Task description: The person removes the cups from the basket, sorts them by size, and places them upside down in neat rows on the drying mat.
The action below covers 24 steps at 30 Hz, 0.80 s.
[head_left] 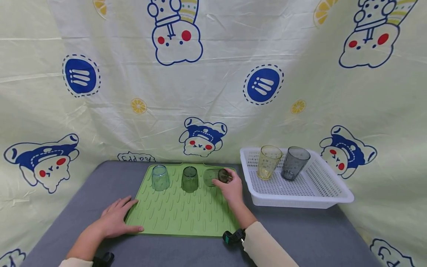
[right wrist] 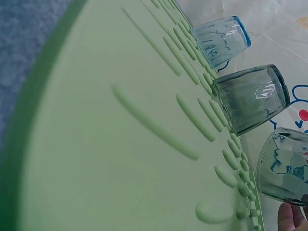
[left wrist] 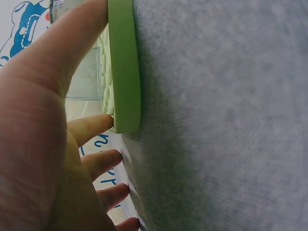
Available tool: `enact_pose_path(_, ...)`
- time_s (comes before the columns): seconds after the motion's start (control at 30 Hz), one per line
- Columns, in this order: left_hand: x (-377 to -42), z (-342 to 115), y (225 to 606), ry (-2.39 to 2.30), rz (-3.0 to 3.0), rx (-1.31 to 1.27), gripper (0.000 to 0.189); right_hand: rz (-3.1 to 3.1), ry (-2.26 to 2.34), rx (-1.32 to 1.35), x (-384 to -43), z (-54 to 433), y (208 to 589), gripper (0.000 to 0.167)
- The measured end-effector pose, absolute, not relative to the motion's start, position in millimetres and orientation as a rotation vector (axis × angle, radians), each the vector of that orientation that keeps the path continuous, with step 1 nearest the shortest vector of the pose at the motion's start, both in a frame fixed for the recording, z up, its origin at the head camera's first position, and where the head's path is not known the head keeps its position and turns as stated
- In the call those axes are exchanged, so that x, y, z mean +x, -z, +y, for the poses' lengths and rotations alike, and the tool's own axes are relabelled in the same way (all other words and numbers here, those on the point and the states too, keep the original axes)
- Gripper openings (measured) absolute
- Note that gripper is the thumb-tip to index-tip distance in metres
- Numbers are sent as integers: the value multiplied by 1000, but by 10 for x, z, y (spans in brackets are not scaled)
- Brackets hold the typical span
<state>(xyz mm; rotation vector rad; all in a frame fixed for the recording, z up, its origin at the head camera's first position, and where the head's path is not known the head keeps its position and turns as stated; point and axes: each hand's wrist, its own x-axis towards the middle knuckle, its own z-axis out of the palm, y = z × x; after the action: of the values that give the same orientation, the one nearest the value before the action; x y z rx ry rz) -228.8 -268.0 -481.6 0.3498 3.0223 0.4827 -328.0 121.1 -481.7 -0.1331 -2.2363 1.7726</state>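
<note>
Green mat (head_left: 180, 218) is the reference, lying on the tabletop (head_left: 160, 252). Right hand (head_left: 231, 187) is over the mat's far right part, fingers curled round the base end of a clear tinted glass (head_left: 211, 177), tipped on its side with its other end toward the mat's left. Base grip probably leaves the rim free and clear of the fingers. Can't tell if that glass touches the mat.

Blue glass (head_left: 160, 180) and dark green glass (head_left: 189, 181) stand on the mat's far half, left and middle — look mouth-down, wide end low, which should sit steady on the ribs. Gaps between them likely give the fingers room.

Left hand (head_left: 116, 217) is at the mat's left edge, fingers spread apart, thumb at the near-left corner — I read that as bracing against slip.

White basket (head_left: 293, 201) sits right of the mat; yellow glass (head_left: 268, 163) and grey glass (head_left: 295, 163) stand in it mouth-up, near its far side, within easy reach.
</note>
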Motion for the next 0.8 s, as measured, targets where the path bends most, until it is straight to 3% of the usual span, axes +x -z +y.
enact_pose_path(0.8, -2284, -2681, 4809, -504, 3025, 356, 104, -2289, -1662, -89, -3438, 1221, 4843, 67)
